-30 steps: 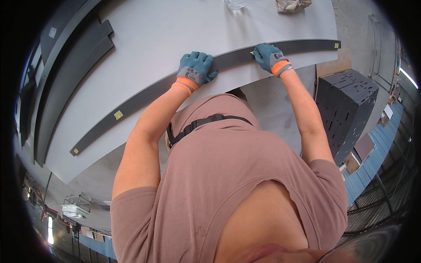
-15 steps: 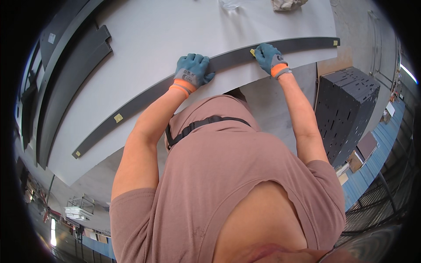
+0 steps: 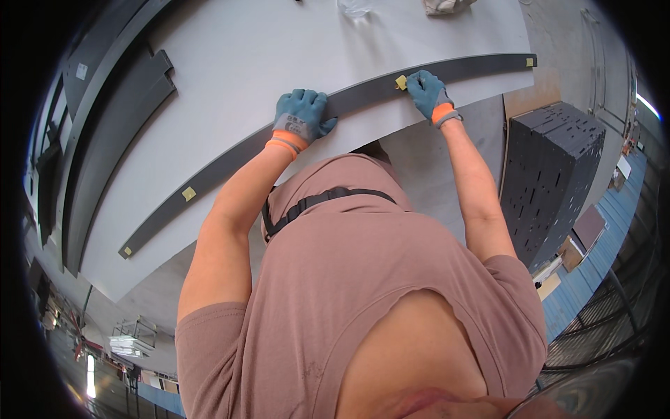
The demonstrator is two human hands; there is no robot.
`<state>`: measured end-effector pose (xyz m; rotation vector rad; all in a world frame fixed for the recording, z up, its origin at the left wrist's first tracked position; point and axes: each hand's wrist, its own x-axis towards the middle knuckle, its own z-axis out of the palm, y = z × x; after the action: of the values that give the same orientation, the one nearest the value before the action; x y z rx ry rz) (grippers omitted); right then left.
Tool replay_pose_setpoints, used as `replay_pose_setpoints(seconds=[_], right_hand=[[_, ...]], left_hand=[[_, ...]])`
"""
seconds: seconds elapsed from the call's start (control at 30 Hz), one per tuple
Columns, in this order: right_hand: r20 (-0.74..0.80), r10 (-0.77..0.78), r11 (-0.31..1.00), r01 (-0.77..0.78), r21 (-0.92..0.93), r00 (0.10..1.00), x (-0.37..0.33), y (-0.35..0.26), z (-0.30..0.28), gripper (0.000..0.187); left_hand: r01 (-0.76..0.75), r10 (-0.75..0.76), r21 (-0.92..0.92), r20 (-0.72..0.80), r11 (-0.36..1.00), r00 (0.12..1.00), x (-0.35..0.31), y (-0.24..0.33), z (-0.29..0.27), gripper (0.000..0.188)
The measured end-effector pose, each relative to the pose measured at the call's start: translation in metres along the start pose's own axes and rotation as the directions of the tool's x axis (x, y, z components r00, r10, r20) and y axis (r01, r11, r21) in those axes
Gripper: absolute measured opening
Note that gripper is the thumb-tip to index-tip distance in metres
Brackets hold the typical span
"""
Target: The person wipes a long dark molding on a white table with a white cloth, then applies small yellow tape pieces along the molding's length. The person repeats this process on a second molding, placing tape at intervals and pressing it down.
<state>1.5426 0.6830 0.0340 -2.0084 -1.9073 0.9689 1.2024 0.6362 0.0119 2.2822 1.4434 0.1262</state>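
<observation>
Strip (image 3: 370, 96) on table (image 3: 237, 77); L hand (image 3: 301, 115) across it, fingers half-bent, grip can't tell. R hand (image 3: 427, 94) over strip, fingers curled by nearest tab (image 3: 400, 82), hold unclear. Risk: strip may skew if L press. eases; tab may tear if tugged.

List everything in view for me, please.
Strip: one, dark grey, across table
Small pieces: four, yellow, along strip
Table: one, white, under strip
Panels: several, dark grey, table's left
Plastic: one, clear, top edge
Crumpled bundle: one, beige, beside plastic
Stack: one, black, right
Boards: several, white, lower left
Sheeting: unclear count, blue, far right
Shirt: one, mauve, centre
Belt: one, black, waist
Left hand: one, teal-gloved, on strip
Right hand: one, teal-gloved, at small piece
</observation>
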Motion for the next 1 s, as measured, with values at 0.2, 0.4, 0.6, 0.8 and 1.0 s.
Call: replay_pose_setpoints(seconds=[0.2, 0.4, 0.6, 0.8, 1.0], right_hand=[[0.072, 0.164, 0.969, -0.175, 0.176, 0.984, -0.004, 0.003, -0.002, 0.026], [0.092, 0.262, 0.857, -0.276, 0.435, 0.961, -0.009, 0.009, 0.0, 0.021], [-0.207, 0.284, 0.656, -0.032, 0.754, 0.936, -0.001, 0.035, -0.039, 0.019], [-0.28, 0.408, 0.694, -0.096, 0.713, 0.869, -0.02, 0.065, -0.079, 0.017], [-0.236, 0.68, 0.435, -0.122, 0.892, 0.694, -0.071, 0.122, -0.04, 0.011]], left_hand=[[0.002, -0.002, 0.003, -0.007, 1.0, 1.0, 0.0, 0.0, 0.001, 0.053], [-0.005, 0.005, 0.004, -0.034, 1.0, 0.999, 0.0, 0.001, 0.003, 0.053], [-0.013, 0.013, -0.007, -0.055, 1.0, 0.998, 0.0, 0.001, 0.002, 0.052], [-0.042, 0.044, 0.022, -0.093, 0.999, 0.995, 0.003, 0.003, 0.006, 0.051], [-0.065, 0.07, 0.04, -0.125, 0.997, 0.99, 0.003, 0.004, 0.011, 0.055]])
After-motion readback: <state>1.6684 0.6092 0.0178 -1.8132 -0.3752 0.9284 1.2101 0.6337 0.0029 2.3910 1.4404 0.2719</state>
